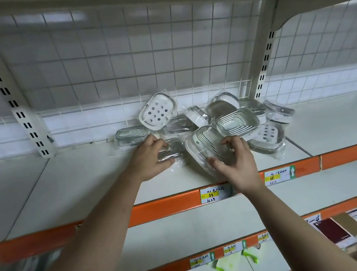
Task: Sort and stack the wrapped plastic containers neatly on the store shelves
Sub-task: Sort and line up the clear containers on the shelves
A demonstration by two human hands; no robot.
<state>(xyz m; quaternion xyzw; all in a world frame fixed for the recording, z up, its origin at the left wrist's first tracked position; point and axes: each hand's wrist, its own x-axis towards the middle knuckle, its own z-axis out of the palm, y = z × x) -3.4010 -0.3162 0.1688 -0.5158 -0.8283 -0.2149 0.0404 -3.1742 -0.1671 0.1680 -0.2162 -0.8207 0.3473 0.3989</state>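
Near the shelf's [77,181] front edge our right hand [237,162] curls round a ribbed clear container [205,145]. Just left of it, our left hand [151,159] grips a flatter wrapped container [173,153]. Behind them the jumbled pile [236,123] (every piece bagged) reaches the back edge.

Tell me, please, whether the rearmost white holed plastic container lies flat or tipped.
Tipped: the white holed plastic container stands propped, face towards the camera.

White wire grid back panel [119,63] between two slotted uprights [15,105]. Handwritten price labels [213,194] on orange front rails [159,207]; green plastic pieces [223,270], dark red cards [332,230] below.
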